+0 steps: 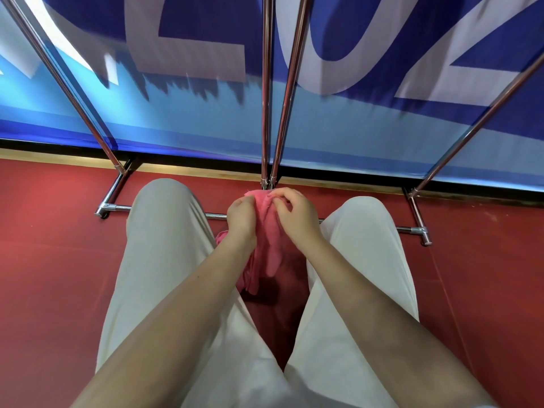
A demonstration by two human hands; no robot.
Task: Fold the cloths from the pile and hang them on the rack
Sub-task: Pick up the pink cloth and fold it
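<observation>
View from a head-worn camera, looking down past a person's two bare forearms to one pink cloth (269, 240) held in front of the knees. Positions below are given relative to this cloth.

Far to the left of the cloth, one slanted chrome pole (63, 83) of a metal rack runs down to a foot joint on the red floor (53, 275). Closer in, to the cloth's left, is one leg in pale trousers (164, 245).

At the cloth's upper left edge, the left hand (241, 219) has its fingers curled into the fabric, gripping it. At the upper right edge, the right hand (295, 214) pinches the top of the cloth between bent fingers and thumb. The two hands sit close together, with the cloth bunched between them and its loose end hanging down between the legs.

Directly above the cloth, two chrome poles (266, 98) rise side by side from one joint. A low horizontal bar (216, 215) passes behind the hands.

To the right of the cloth is the second trouser leg, then a fourth slanted pole (482, 119) at far right. A blue banner (353, 119) with large pale letters fills the background above. No pile of cloths is in view.
</observation>
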